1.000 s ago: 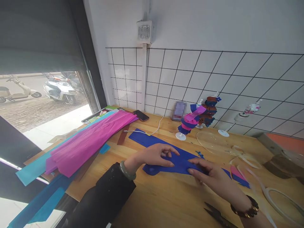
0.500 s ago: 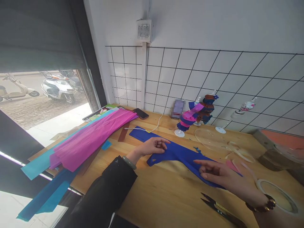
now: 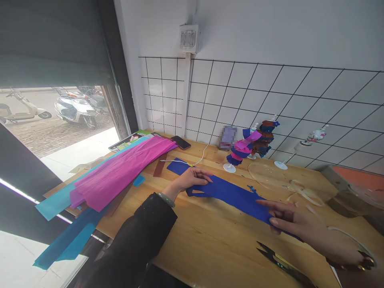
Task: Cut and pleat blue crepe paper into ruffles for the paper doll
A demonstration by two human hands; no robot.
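Observation:
A strip of deep blue paper (image 3: 235, 197), which looks like crepe paper, stretches across the wooden table between my hands. My left hand (image 3: 194, 179) pinches it near its left part, where a cut-out or folded gap shows at the front edge. Toward the other end, my right hand (image 3: 291, 220) holds the strip between thumb and fingers. Between the hands the paper lies fairly flat and taut. Dark-bladed scissors (image 3: 277, 262) rest on the table below my right hand, their tips pointing left.
Pink paper sheets (image 3: 126, 172) and turquoise strips (image 3: 57, 202) are piled at the left, overhanging the edge. A phone (image 3: 181, 142) and white cable (image 3: 204, 154) lie behind. Ruffled paper figures on stands (image 3: 240, 150) are at the back, a clear plastic disc (image 3: 267, 176) in front.
My right hand has moved right and closed on the blue strip, drawing it straighter. My left hand's fingers have come together on the paper. The view has shifted slightly.

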